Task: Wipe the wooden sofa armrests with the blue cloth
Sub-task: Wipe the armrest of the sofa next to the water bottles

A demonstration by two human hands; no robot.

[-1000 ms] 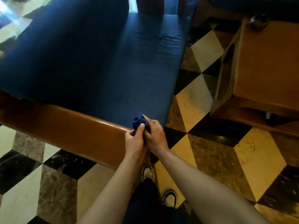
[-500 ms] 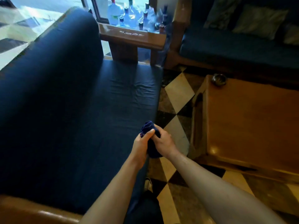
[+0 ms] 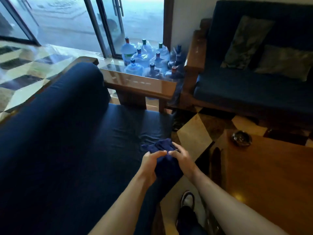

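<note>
The dark blue cloth [image 3: 163, 156] is bunched between both my hands above the front edge of the blue sofa seat [image 3: 84, 150]. My left hand [image 3: 149, 164] grips its left side with fingers curled over it. My right hand [image 3: 182, 158] holds its right side. The sofa's far wooden armrest [image 3: 137, 84] lies glossy and flat beyond the seat, well away from the cloth. A second sofa's wooden armrest [image 3: 194, 55] stands upright further right. The near armrest is out of view.
A wooden coffee table [image 3: 264, 175] with a dark ashtray [image 3: 241, 138] sits close on my right. Several large water bottles [image 3: 149, 60] stand behind the far armrest by the glass doors. Another blue sofa with cushions [image 3: 254, 82] fills the far right. My shoe [image 3: 187, 199] rests on the tiled floor.
My view has lifted from the near armrest toward the sofa's far end. Both hands came off the near armrest with the cloth and now hold it over the seat's front edge.
</note>
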